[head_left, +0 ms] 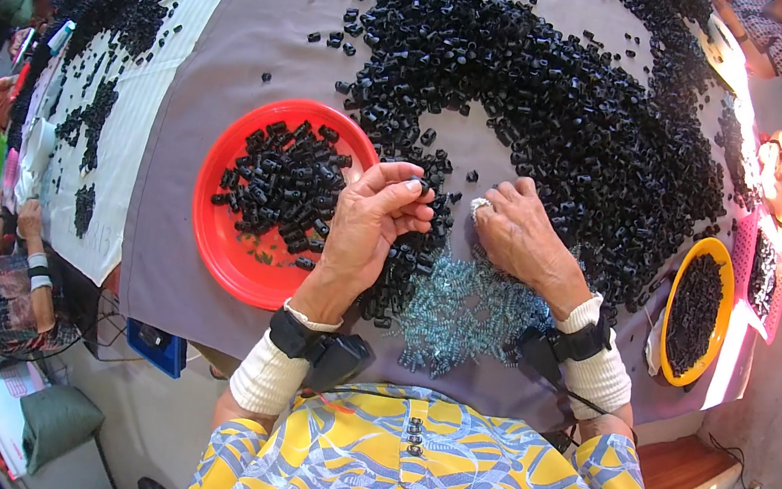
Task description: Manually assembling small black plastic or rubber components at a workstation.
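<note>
My left hand is closed in a pinch at the right rim of a red basin. Between its thumb and fingertips is a small black plastic part, mostly covered by the fingers. Several longer black pieces lie loose in the basin. My right hand is closed too, with curled fingers just beyond a heap of small light-blue, clear-looking pieces; what it grips, if anything, is hidden. Something white wraps one of its fingertips. A large mound of short black cylindrical parts spreads beyond both hands.
A yellow bowl of thin black pieces stands at the right edge of the grey-covered table, beside a pink basket. Another table with black parts is at the left. People sit at both sides.
</note>
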Available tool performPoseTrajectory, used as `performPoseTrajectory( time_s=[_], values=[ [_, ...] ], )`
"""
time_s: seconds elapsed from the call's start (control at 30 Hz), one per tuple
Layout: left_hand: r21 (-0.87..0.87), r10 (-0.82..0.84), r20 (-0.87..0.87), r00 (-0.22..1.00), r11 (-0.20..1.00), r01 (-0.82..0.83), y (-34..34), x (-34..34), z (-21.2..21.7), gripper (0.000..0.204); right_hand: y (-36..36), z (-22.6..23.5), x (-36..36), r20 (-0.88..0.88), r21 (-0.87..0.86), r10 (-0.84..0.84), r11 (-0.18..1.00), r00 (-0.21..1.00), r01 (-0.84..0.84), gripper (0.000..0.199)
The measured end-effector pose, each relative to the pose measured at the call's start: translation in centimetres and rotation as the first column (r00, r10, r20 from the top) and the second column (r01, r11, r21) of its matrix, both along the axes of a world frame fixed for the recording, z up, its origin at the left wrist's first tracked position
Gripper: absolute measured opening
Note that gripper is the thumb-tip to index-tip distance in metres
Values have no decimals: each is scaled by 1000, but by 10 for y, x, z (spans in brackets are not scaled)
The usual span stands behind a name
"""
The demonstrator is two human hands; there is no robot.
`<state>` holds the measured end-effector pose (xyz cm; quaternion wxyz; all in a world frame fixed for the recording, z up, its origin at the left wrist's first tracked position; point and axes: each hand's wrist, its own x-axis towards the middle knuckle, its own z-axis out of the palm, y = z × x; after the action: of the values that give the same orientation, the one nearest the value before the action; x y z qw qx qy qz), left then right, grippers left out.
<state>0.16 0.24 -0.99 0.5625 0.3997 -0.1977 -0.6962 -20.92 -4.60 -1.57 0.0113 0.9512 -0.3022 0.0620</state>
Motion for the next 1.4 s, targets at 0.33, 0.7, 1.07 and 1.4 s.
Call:
performPoseTrajectory(
  time_s=[0.33,0.7,1.07,1.4],
  values=[
    [-25,-34,-114,993,999,31,-1,-9,1,18,-15,34,10,610,564,-370,824,701,-56,15],
    [-182,-14,322,947,980,77,0,-20,5,24,-10,35,20,654,757,-638,549,408,-355,11],
    [-215,34,569,822,970,109,-2,-24,7,22,-12,39,23,681,600,-389,782,620,-168,12],
    [-242,59,669,741,960,143,-1,-20,13,18,-20,40,24,655,479,-242,866,716,-146,14]
  ],
)
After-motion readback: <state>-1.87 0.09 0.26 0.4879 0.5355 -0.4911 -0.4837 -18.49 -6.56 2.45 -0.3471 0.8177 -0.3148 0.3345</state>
